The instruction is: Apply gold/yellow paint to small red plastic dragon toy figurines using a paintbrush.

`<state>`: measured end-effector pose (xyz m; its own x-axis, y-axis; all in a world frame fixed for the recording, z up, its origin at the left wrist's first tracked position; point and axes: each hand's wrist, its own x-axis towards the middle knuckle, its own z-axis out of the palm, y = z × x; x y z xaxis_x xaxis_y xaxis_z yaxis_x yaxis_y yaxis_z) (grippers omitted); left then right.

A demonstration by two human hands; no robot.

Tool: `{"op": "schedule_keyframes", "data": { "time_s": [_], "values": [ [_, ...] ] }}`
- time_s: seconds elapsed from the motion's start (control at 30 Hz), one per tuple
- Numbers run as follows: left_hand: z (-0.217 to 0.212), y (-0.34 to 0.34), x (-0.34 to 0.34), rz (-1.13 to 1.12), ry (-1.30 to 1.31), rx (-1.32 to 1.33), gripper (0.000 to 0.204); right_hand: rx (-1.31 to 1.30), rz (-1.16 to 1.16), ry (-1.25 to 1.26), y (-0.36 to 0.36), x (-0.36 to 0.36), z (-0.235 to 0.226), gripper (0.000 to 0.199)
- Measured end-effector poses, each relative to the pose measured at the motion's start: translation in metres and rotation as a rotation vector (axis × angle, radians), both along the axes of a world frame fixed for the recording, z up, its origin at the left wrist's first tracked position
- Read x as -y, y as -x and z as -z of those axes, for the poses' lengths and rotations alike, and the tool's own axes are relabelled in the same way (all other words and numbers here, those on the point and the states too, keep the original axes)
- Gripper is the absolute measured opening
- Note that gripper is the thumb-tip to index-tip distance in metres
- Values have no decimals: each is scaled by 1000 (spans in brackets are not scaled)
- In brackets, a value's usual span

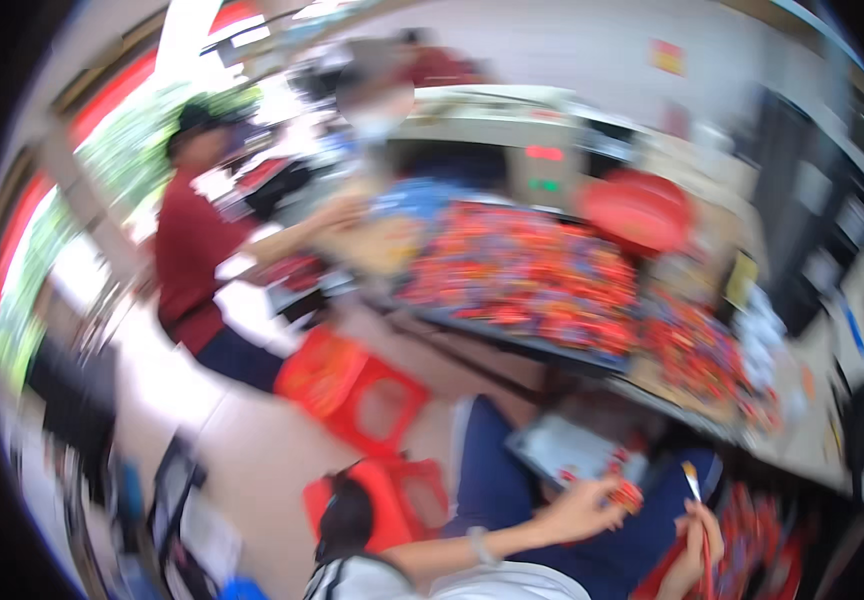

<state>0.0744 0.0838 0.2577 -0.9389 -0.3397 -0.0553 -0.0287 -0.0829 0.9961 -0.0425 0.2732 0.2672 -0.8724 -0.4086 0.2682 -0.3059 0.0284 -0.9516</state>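
My left hand (584, 512) reaches over my lap with its fingers closed round a small red and orange piece (628, 496), too blurred to name more exactly. To its right, my right hand (700, 545) grips a brush (692, 482) with a red handle, its pale bristles pointing up. The brush tip is apart from the piece. Beyond my left hand, a shallow grey tray (564, 447) rests by my knees with a few red bits in it. Low at the right, more red pieces (757, 530) lie by my right hand, partly hidden.
Many red, orange and purple pieces cover a dark-edged tray (592, 357) on the bench. A red basin (637, 212) and a pale machine (482, 103) with lit digits stand behind. Red stools (347, 375) are at my left. A person in dark red (189, 245) reaches toward the bench.
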Motion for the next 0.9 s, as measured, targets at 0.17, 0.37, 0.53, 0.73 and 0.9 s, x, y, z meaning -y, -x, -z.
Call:
{"op": "schedule_keyframes", "data": {
  "time_s": [0.17,0.37,0.53,0.73,0.9],
  "values": [
    [14,-29,-23,-105,-152,-16,28,198,-392,150,-48,52,19,21],
    [23,-39,-57,-206,-153,-99,21,317,-376,194,-64,41,16,18],
    [46,-40,-73,-152,-19,-112,33,339,-361,207,-62,18,45,16],
    [26,-42,-67,-42,-564,-24,42,347,-376,123,-55,12,44,16],
    [59,-40,-58,-39,-486,-19,42,320,-452,90,-61,16,38,22]
  ]
}}
